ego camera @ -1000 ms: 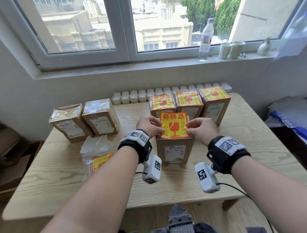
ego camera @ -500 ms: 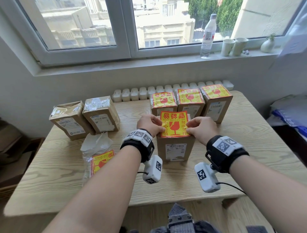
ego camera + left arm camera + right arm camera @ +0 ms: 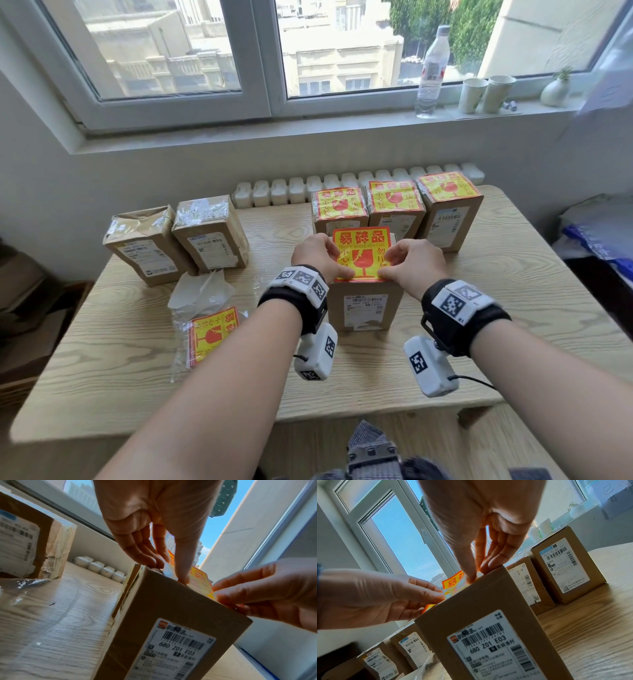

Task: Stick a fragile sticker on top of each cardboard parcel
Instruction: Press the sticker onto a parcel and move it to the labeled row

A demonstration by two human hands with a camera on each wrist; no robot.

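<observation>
A brown cardboard parcel (image 3: 364, 308) stands upright at the table's middle. A yellow and red fragile sticker (image 3: 363, 253) is over its top, near edge down at the front top edge, far part tilted up. My left hand (image 3: 344, 270) pinches the sticker's near left corner and my right hand (image 3: 387, 272) the near right corner. In the left wrist view the left thumb (image 3: 184, 579) presses on the parcel's top edge (image 3: 171, 588). In the right wrist view the right hand (image 3: 479, 573) pinches the sticker (image 3: 453, 584) at the parcel's top.
Three stickered parcels (image 3: 394, 202) stand behind, at the back right. Two parcels without stickers (image 3: 210, 231) lean at the back left. A plastic bag of stickers (image 3: 212, 335) and peeled backing paper (image 3: 202, 291) lie left. A bottle (image 3: 433, 68) and cups stand on the sill.
Both hands have slid from the sticker's sides to its near corners, and the near edge now sits lower on the parcel's front top edge.
</observation>
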